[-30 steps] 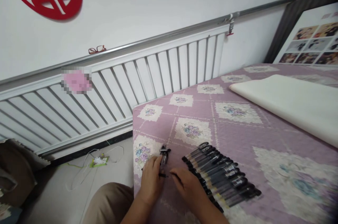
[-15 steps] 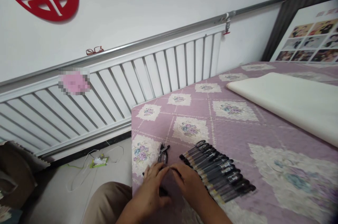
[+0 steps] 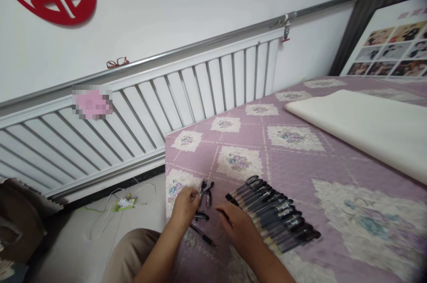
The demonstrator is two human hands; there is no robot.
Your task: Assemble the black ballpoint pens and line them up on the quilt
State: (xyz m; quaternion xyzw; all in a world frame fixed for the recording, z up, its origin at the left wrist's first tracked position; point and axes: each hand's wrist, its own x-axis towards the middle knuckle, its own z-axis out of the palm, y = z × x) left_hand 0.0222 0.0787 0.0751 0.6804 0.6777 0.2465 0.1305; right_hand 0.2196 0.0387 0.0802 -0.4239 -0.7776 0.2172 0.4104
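Note:
My left hand (image 3: 186, 204) is closed in a pinch at the left side of a small loose group of black pens (image 3: 208, 198). Its fingertips meet a black pen there. Below that hand, a short black piece like a pen cap (image 3: 202, 216) and another black pen (image 3: 203, 235) lie on the floral bedspread (image 3: 230, 187). My right hand (image 3: 238, 227) is loosely curved, thumb and fingers a little apart, with nothing visible between them. Beside it, several black-capped clear pens (image 3: 275, 212) lie in a slanting row; the hand and forearm hide the row's lower left edge.
A folded cream sheet (image 3: 363, 125) lies on the right of the bed. Along the wall runs a white radiator (image 3: 196, 91) under a grey pipe, with glasses (image 3: 117, 62) on top. A power strip (image 3: 126, 203) with cords sits on the floor left of the bed. My knee (image 3: 133, 252) is beside the bed edge.
My left hand has moved up and left, away from my right hand, and its fingers have closed. The loose black pens beneath it now show. My right hand has hardly moved.

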